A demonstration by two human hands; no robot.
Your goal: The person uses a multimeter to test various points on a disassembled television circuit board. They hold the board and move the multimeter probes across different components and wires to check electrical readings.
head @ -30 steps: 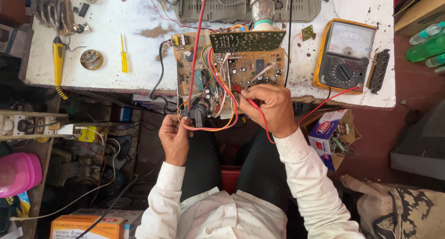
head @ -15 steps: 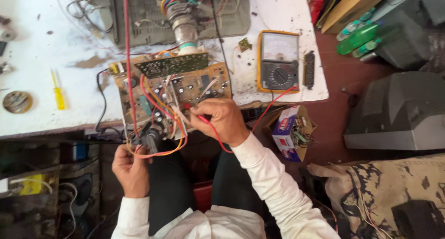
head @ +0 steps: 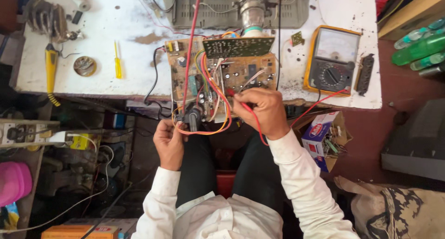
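Circuit board point(head: 222, 79) lies at table point(head: 139, 76) edge, overhanging twd me. My right hand point(head: 262, 111) pinches red probe point(head: 238, 99) on the board; left hand point(head: 169, 139) grips black component point(head: 192, 118) under board's near edge. Vs 0.5 s ago: grips unchanged, view shifted.

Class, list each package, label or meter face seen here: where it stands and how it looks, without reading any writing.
Meter: right on table, yellow-edged, pale dial face.
Small carton: below table edge, open, white, red and blue.
Orange box: bottom left, flat.
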